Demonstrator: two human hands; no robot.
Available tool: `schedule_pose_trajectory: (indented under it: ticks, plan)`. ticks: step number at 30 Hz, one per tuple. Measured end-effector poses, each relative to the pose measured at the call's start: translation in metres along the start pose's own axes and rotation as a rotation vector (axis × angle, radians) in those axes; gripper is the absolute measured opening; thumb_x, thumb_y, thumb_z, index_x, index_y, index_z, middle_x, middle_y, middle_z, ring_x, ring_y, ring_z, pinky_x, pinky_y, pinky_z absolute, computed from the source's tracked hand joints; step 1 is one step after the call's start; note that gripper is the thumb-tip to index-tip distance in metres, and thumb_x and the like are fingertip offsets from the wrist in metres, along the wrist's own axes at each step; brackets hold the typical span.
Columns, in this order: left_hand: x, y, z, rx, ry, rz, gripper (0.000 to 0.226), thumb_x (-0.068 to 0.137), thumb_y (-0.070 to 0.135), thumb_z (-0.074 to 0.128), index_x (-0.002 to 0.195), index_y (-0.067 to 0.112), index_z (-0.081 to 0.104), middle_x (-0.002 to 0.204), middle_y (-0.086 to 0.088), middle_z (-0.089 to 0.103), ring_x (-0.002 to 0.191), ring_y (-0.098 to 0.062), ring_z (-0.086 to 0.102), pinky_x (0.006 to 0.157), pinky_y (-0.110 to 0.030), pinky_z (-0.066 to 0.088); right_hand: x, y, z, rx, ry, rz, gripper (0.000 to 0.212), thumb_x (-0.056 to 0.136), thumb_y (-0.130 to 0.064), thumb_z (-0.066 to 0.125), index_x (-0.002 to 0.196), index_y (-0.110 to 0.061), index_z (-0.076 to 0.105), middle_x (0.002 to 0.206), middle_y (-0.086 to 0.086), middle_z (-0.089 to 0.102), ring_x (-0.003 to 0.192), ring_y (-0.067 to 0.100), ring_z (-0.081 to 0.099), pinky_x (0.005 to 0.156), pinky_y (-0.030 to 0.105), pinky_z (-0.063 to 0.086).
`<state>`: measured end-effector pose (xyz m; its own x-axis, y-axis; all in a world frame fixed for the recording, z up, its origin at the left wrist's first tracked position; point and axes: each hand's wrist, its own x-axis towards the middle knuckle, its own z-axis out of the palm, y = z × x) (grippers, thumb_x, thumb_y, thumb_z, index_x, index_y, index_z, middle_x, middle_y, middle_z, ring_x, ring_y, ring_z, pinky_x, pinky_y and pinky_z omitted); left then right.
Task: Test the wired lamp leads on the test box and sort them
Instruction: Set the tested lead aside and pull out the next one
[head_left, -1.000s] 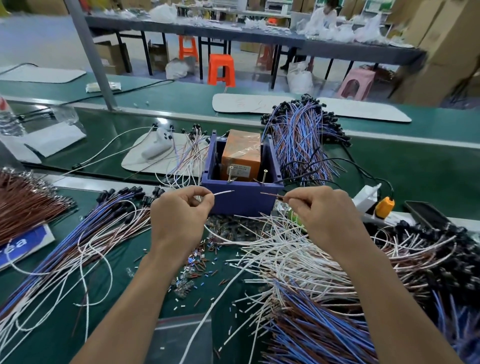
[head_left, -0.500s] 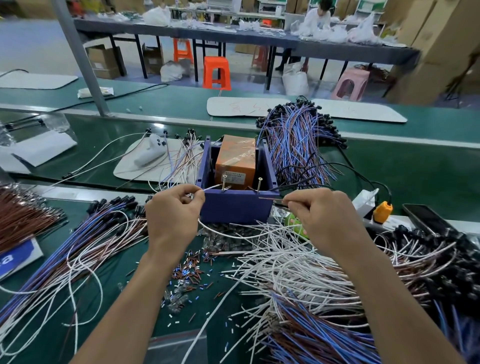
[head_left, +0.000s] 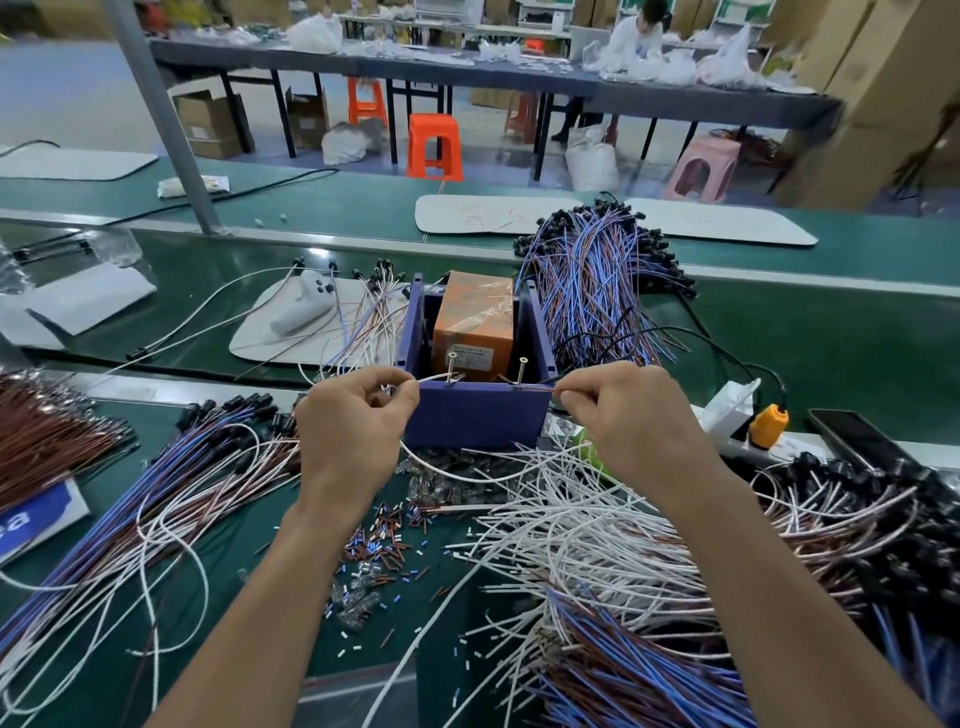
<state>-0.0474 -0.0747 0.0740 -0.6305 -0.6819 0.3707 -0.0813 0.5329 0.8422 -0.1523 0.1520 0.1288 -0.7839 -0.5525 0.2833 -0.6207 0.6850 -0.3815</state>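
The purple test box (head_left: 475, 418) stands in front of me with an orange block (head_left: 475, 322) inside and two upright metal screws (head_left: 452, 364) on its front rim. My left hand (head_left: 356, 426) pinches a white lead end (head_left: 434, 378) against the left screw. My right hand (head_left: 631, 421) pinches a brown lead end (head_left: 535, 387) at the base of the right screw. The white lead (head_left: 467, 475) loops down between both hands.
Piles of leads lie all round: blue, brown and white at the left (head_left: 156, 499), white and blue at the right front (head_left: 597, 571), a blue bundle (head_left: 597, 291) behind the box. Loose sleeve bits (head_left: 379, 551) litter the mat. A phone (head_left: 857, 441) and orange plug (head_left: 769, 423) lie right.
Both hands have moved forward, bringing the two lead ends from in front of the box onto its two screws.
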Motion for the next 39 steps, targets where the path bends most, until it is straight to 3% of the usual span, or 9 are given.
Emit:
schedule_pose_trajectory:
  ticks: [7, 11, 16, 22, 25, 32, 36, 38, 39]
  plan:
    - [0.000, 0.002, 0.001, 0.010, 0.028, -0.010, 0.025, 0.086, 0.027, 0.079, 0.069, 0.043, 0.069, 0.052, 0.011, 0.061, 0.039, -0.006, 0.045, 0.047, -0.023, 0.044, 0.007, 0.002, 0.009, -0.026, 0.005, 0.096, 0.022, 0.097, -0.023, 0.059, 0.085, -0.017, 0.076, 0.064, 0.003, 0.067, 0.066, 0.029, 0.059, 0.063, 0.036, 0.047]
    - [0.000, 0.003, 0.001, 0.034, 0.045, -0.022, 0.023, 0.087, 0.024, 0.079, 0.072, 0.039, 0.070, 0.054, 0.013, 0.063, 0.039, -0.006, 0.049, 0.046, -0.010, 0.040, 0.006, 0.005, 0.009, 0.014, -0.001, 0.116, 0.026, 0.099, -0.021, 0.057, 0.078, -0.018, 0.073, 0.057, -0.006, 0.060, 0.056, 0.016, 0.053, 0.059, 0.032, 0.039]
    - [-0.004, 0.007, -0.002, 0.015, 0.050, -0.029, 0.029, 0.088, 0.021, 0.079, 0.069, 0.040, 0.068, 0.051, 0.012, 0.063, 0.039, -0.007, 0.053, 0.046, -0.007, 0.039, -0.002, -0.001, -0.001, 0.015, -0.002, 0.067, 0.021, 0.097, -0.021, 0.059, 0.084, -0.016, 0.075, 0.065, 0.002, 0.068, 0.064, 0.025, 0.059, 0.064, 0.036, 0.048]
    - [-0.015, 0.016, -0.008, -0.385, 0.035, -0.236, 0.012, 0.090, 0.018, 0.075, 0.080, 0.022, 0.076, 0.049, 0.000, 0.062, 0.040, -0.009, 0.047, 0.039, -0.018, 0.037, -0.021, -0.011, -0.014, 0.043, -0.098, 0.051, 0.020, 0.097, -0.027, 0.059, 0.090, -0.023, 0.077, 0.064, -0.004, 0.068, 0.052, 0.011, 0.054, 0.051, 0.029, 0.042]
    - [-0.018, 0.015, -0.008, -0.625, 0.125, -0.430, 0.013, 0.101, 0.010, 0.060, 0.094, 0.018, 0.068, 0.049, 0.006, 0.057, 0.043, -0.007, 0.047, 0.040, -0.017, 0.034, -0.034, -0.023, -0.003, 0.034, -0.246, 0.036, 0.021, 0.097, -0.029, 0.056, 0.093, -0.025, 0.076, 0.078, -0.005, 0.073, 0.069, 0.015, 0.062, 0.067, 0.033, 0.053]
    - [-0.031, -0.013, -0.035, -0.635, 0.273, -0.577, 0.008, 0.105, 0.013, 0.057, 0.102, 0.015, 0.063, 0.051, 0.006, 0.065, 0.040, -0.004, 0.051, 0.038, -0.016, 0.041, -0.063, -0.041, 0.026, -0.043, -0.481, -0.051, 0.028, 0.100, -0.032, 0.047, 0.096, -0.023, 0.074, 0.096, -0.003, 0.075, 0.094, 0.023, 0.063, 0.088, 0.037, 0.051]
    - [-0.036, -0.029, -0.054, -0.587, 0.250, -0.631, 0.013, 0.105, 0.022, 0.058, 0.107, 0.010, 0.062, 0.073, -0.003, 0.076, 0.051, -0.009, 0.066, 0.045, -0.021, 0.052, -0.062, -0.042, 0.033, -0.144, -0.502, -0.086, 0.026, 0.097, -0.020, 0.050, 0.074, -0.022, 0.062, 0.079, 0.001, 0.069, 0.080, 0.027, 0.060, 0.077, 0.037, 0.047]
    - [-0.048, -0.029, -0.058, -0.549, 0.213, -0.634, 0.010, 0.102, 0.024, 0.062, 0.105, 0.015, 0.063, 0.100, -0.010, 0.078, 0.072, -0.015, 0.076, 0.055, -0.025, 0.060, -0.060, -0.041, 0.034, -0.146, -0.468, -0.070, 0.024, 0.097, -0.012, 0.051, 0.076, -0.024, 0.052, 0.081, -0.001, 0.063, 0.083, 0.027, 0.058, 0.073, 0.037, 0.045]
    - [-0.056, -0.029, -0.058, -0.375, 0.205, -0.557, 0.010, 0.099, 0.027, 0.066, 0.106, 0.020, 0.063, 0.117, -0.011, 0.074, 0.084, -0.016, 0.076, 0.062, -0.029, 0.061, -0.059, -0.041, 0.033, -0.152, -0.445, -0.074, 0.024, 0.098, -0.010, 0.050, 0.078, -0.024, 0.048, 0.082, -0.002, 0.059, 0.084, 0.027, 0.056, 0.071, 0.037, 0.042]
